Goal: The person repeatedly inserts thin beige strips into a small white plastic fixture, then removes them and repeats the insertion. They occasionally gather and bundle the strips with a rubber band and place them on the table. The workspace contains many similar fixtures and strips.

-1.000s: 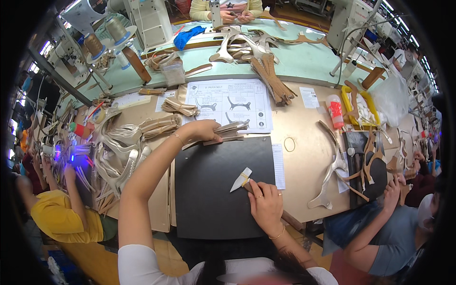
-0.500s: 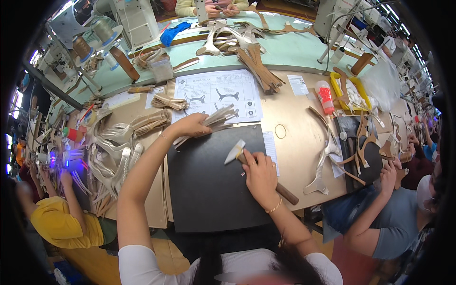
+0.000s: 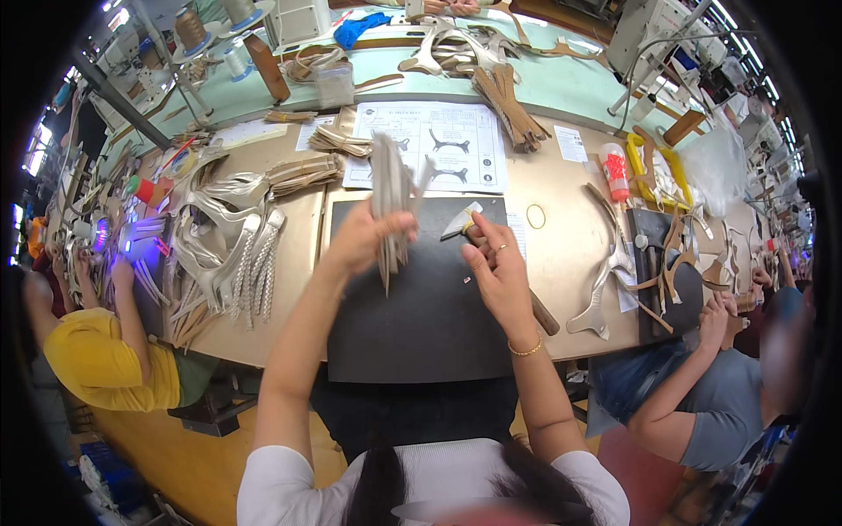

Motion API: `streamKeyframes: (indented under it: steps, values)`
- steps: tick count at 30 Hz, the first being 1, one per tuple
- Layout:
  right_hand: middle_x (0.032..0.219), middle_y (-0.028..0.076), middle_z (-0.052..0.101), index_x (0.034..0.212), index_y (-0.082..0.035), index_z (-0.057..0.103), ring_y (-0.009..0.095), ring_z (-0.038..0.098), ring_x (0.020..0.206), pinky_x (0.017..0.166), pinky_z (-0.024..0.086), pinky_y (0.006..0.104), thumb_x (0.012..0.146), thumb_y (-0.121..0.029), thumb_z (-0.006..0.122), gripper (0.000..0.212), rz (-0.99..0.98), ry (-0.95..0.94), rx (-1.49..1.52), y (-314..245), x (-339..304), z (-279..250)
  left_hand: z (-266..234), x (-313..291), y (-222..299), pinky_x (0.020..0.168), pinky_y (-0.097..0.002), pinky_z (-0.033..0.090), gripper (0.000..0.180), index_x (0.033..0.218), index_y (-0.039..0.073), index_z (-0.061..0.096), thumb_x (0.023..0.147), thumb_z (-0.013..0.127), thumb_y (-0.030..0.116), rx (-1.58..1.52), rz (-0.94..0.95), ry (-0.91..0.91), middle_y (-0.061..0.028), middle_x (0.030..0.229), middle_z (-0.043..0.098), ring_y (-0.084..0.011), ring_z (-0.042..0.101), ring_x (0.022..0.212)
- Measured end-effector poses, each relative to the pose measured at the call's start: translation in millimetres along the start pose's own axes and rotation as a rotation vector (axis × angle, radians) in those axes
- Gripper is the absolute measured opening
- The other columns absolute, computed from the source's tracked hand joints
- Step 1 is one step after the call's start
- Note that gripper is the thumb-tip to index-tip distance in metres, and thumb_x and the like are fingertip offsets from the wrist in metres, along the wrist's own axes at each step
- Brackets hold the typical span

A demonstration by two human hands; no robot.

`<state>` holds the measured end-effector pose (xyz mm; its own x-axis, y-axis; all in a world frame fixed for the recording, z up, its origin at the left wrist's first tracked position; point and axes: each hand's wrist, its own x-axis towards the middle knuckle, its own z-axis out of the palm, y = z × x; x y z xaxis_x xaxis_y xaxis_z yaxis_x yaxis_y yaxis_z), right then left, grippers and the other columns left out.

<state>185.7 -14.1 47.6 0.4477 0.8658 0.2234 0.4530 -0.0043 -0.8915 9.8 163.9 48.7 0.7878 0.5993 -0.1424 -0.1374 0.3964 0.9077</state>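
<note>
- Your left hand [image 3: 361,235] is clamped on a sheaf of pale strips [image 3: 391,188], lifted above the black mat [image 3: 421,307].
- Your right hand [image 3: 498,273] pinches a small blade [image 3: 460,221], just right of the strips, low over the mat.
- Step, as it looks: strips picked up, not yet laid down; next they need setting flat under the blade.
- Beyond the grip lies a pattern sheet [image 3: 447,145]; left of it, heaps of cut pieces [image 3: 230,237].
- Brown bench [image 3: 561,254], green table [image 3: 561,83] behind, co-workers both sides.
</note>
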Motion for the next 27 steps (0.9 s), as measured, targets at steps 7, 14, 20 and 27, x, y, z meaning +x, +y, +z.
streamKeyframes:
  steps: [7,14,20,27]
  values:
    - [0.104,0.006,0.061,0.142,-0.005,0.059,0.012,0.058,0.077,0.071,0.051,0.0252,0.096,-0.001,0.066,0.046,-0.012,-0.055,0.268,-34,-8,24,35,-57,-61,0.087,-0.0267,0.051,0.044,0.136,0.004,0.056,0.098,0.073,0.019,0.191,0.174,-0.012,-0.0020,0.116,0.065,-0.0109,0.060,0.104]
    - [0.097,0.012,0.066,0.118,-0.002,0.067,0.022,0.067,0.082,0.071,0.055,0.0316,0.093,0.004,0.065,0.025,-0.215,-0.043,0.111,-46,-32,34,40,-77,-80,0.088,-0.0292,0.053,0.032,0.124,0.004,0.061,0.094,0.072,0.004,0.105,0.272,0.039,-0.0036,0.113,0.067,-0.0119,0.063,0.105]
    - [0.115,0.016,0.064,0.130,-0.005,0.063,0.028,0.066,0.103,0.086,0.053,0.0362,0.091,0.001,0.068,0.040,-0.193,-0.175,0.002,-44,-45,29,31,-79,-95,0.075,-0.0271,0.053,0.027,0.113,0.005,0.062,0.089,0.072,-0.003,0.300,0.231,0.065,-0.0022,0.103,0.066,-0.0093,0.062,0.089]
    - [0.158,0.016,0.044,0.150,-0.011,0.051,0.039,0.044,0.143,0.116,0.037,0.0469,0.090,-0.023,0.077,0.067,-0.731,0.024,-0.127,-50,-41,29,30,-82,-98,0.074,-0.0290,0.050,0.021,0.102,0.005,0.066,0.086,0.079,0.006,0.343,0.303,0.110,-0.0016,0.092,0.066,-0.0110,0.060,0.083]
